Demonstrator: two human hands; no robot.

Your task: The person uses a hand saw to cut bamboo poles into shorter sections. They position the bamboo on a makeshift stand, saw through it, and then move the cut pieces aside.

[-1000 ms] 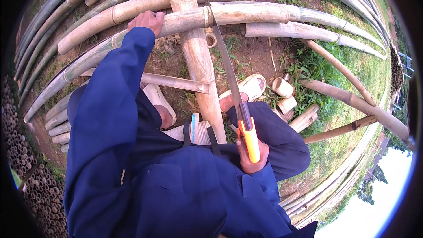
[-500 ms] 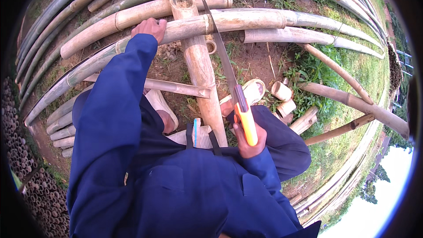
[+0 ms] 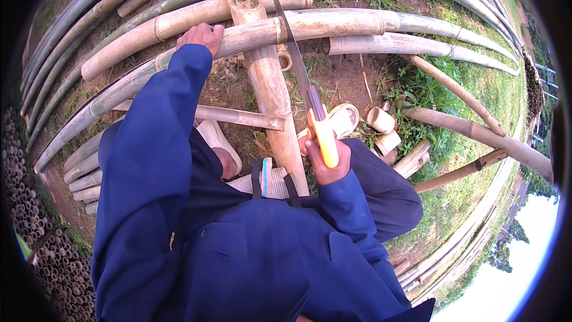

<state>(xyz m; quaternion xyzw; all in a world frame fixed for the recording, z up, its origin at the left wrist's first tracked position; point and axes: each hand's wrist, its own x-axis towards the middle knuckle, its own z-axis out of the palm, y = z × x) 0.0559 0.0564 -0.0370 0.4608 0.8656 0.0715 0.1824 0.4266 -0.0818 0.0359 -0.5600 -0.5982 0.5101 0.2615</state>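
A hand saw (image 3: 299, 65) with an orange-yellow handle and a long dark blade is in my right hand (image 3: 338, 166), whose fingers are closed round the handle. Its blade lies across a long bamboo pole (image 3: 333, 24), touching it just right of a thick upright bamboo post (image 3: 267, 77). My left hand (image 3: 201, 39) is wrapped over the same pole, left of the post, with its fingertips partly hidden. The pole rests across the post. Whether the blade has cut into the bamboo I cannot tell.
Another bamboo pole (image 3: 196, 16) lies behind, and one (image 3: 387, 45) extends to the right. Short bamboo offcuts (image 3: 381, 120) lie by my shoe. Crossed bamboo props (image 3: 471, 128) stand at right. Stacked bamboo (image 3: 62, 262) shows its cut ends at lower left.
My right hand has pushed the saw forward and slightly left, so the blade reaches farther past the pole. My left hand stays on the pole.
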